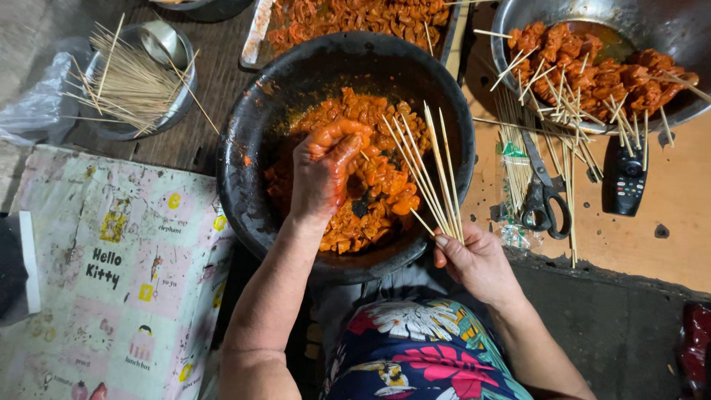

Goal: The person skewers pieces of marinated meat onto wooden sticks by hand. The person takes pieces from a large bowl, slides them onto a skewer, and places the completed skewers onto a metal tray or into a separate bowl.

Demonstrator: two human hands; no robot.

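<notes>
Head view: left hand [324,172] gripping marinated meat [378,189] mid-basin [244,141]; right hand [474,261] clutching skewers [429,167] at near rim

- The left hand [324,172] hides its fingertips in the sauced meat [378,185].
- The tray [355,18] of meat and the metal bowl [652,44] are cut off by the top edge.
- The remote's [624,178] buttons are too small to tell.

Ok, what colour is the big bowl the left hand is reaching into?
Black, smeared with orange sauce; the bowl shows best in the head view.
</notes>
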